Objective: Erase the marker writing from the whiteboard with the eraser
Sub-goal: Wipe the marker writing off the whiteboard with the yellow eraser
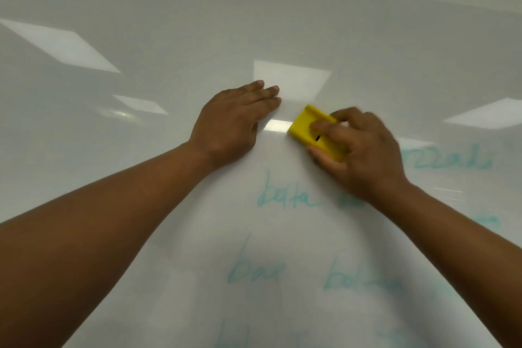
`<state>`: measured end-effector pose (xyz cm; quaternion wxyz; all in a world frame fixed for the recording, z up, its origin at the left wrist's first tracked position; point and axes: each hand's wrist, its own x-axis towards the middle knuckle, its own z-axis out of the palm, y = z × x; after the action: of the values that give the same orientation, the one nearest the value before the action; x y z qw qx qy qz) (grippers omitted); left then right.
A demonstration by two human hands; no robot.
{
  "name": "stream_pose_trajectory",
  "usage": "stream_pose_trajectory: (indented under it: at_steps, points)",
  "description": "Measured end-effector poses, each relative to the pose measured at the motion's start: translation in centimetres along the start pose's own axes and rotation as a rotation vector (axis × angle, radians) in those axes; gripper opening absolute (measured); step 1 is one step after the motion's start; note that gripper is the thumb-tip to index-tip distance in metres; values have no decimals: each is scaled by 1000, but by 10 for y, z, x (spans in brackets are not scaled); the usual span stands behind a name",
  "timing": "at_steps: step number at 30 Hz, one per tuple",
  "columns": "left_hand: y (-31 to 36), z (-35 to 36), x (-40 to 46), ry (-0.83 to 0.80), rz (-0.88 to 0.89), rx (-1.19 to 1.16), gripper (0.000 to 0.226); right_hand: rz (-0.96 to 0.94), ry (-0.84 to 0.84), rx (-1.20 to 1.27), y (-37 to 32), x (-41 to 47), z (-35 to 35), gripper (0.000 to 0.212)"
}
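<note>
— What's on the left side there?

— The left hand (230, 121) lies flat against the whiteboard (141, 22), palm down, fingers straight and close together. It has hold of nothing. The bare forearm runs down to the lower left corner.

— And just beside it?

— The yellow eraser (309, 130), pressed on the board a little to the right of those fingertips, near but not touching them. It sits tilted, one corner pointing up and left.

— Who's got it?

— The right hand (364, 150). Fingers curl over the top of the eraser and the thumb wraps its lower edge, so the grip is closed around it. That hand looks slightly blurred.

— Any writing there?

— Yes, pale teal marker writing (285, 196). One word sits below the eraser, between the two forearms, more words lie lower down, and a smeared line shows to the right of the right hand. The board above the hands is bare, with bright reflections of ceiling lights (291, 78).
</note>
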<state>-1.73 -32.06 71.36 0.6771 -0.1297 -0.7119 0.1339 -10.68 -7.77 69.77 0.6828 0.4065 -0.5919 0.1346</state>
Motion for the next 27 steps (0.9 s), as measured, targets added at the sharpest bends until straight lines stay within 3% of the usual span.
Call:
stream_pose_trajectory:
  at_steps: [2, 3, 6, 7, 10, 12, 16, 18, 20, 22, 25, 27]
  points:
    - [2, -1, 0, 19, -3, 0, 50, -102, -23, -50, 2, -7, -1, 41]
    - [4, -1, 1, 30, -6, 0, 49, -53, 9, -72, 8, -3, -5, 41]
    - [10, -2, 2, 57, -22, 9, 44, 329, 129, -13, 21, 14, -12, 46]
    - [12, -2, 3, 61, -24, 10, 43, 340, 123, -10, 16, 13, -10, 46]
    - [14, -1, 3, 37, 11, 26, 43, 21, 21, -47, -4, -6, -3, 48]
    - [11, -2, 2, 11, 77, 35, 46, -46, 11, -69, 11, -10, -9, 54]
    - [11, -3, 8, -91, 173, 28, 62, 315, 97, -64, 37, 7, -16, 55]
    - [12, -2, 10, -105, 182, 11, 66, 180, 100, -87, 15, 1, -9, 49]
    - [12, -1, 8, -85, 136, -12, 62, -106, 66, -52, -2, -15, 1, 42]
    - [11, 1, 5, -60, 98, -35, 55, -183, 86, -30, 7, -17, 1, 36]
    - [11, 2, 3, -51, 87, -61, 51, 219, 184, 24, 34, 1, -8, 38]
    - [11, 1, 4, -52, 80, -66, 51, 234, 178, 21, 25, 4, -4, 39]
